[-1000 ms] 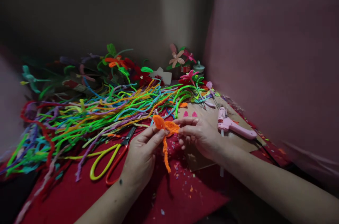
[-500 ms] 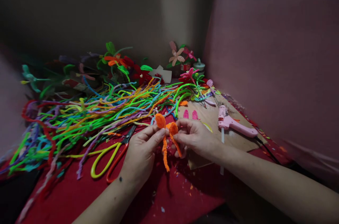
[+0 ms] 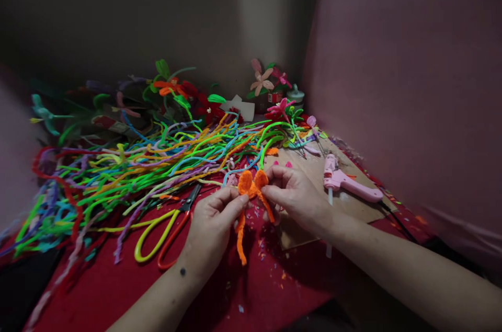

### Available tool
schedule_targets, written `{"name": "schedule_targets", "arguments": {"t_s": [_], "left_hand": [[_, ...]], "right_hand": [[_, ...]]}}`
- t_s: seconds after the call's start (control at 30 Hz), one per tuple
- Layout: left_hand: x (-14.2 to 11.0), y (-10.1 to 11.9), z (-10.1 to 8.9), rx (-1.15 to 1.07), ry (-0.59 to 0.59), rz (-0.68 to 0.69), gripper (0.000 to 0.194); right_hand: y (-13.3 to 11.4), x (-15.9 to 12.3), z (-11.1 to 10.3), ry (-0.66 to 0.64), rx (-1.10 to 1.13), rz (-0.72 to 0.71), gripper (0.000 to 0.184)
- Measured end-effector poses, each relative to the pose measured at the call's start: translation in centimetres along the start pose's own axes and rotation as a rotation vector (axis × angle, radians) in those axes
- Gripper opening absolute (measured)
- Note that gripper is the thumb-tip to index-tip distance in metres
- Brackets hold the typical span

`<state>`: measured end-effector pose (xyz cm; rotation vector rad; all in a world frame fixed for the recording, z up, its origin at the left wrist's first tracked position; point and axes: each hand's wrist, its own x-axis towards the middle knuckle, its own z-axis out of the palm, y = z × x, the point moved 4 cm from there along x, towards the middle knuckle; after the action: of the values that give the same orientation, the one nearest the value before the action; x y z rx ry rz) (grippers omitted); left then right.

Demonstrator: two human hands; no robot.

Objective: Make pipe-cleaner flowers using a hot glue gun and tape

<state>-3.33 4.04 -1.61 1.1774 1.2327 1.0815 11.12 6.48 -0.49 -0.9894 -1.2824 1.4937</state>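
An orange pipe-cleaner bow is held up between my two hands above the red cloth. It has two rounded loops on top and two twisted tails hanging down. My left hand pinches the left loop near its base, thumb in front. On the other side, my right hand pinches the right loop between thumb and fingers. Below my left hand hangs the longer tail; the shorter one slants down by my right fingertips. Two small pink pieces lie just behind my right hand, partly hidden by it.
Many loose pipe cleaners spread across the left and back. Scissors with yellow and red handles lie beside my left wrist. A pink glue gun rests on a cardboard sheet at right. Pipe-cleaner flowers stand along the wall.
The bow has turned so both loops now face forward and spread apart. My right hand has shifted slightly right and upward, covering more of the pink pieces.
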Motion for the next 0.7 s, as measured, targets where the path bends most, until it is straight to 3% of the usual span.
{"name": "schedule_targets", "arguments": {"t_s": [0.27, 0.7], "left_hand": [[-0.37, 0.58, 0.13, 0.159, 0.011, 0.07, 0.021], [-0.35, 0.53, 0.13, 0.217, -0.019, 0.082, 0.021]], "right_hand": [[0.21, -0.14, -0.14, 0.002, -0.058, -0.003, 0.006], [0.36, -0.19, -0.57, -0.002, -0.267, -0.156, 0.002]]}}
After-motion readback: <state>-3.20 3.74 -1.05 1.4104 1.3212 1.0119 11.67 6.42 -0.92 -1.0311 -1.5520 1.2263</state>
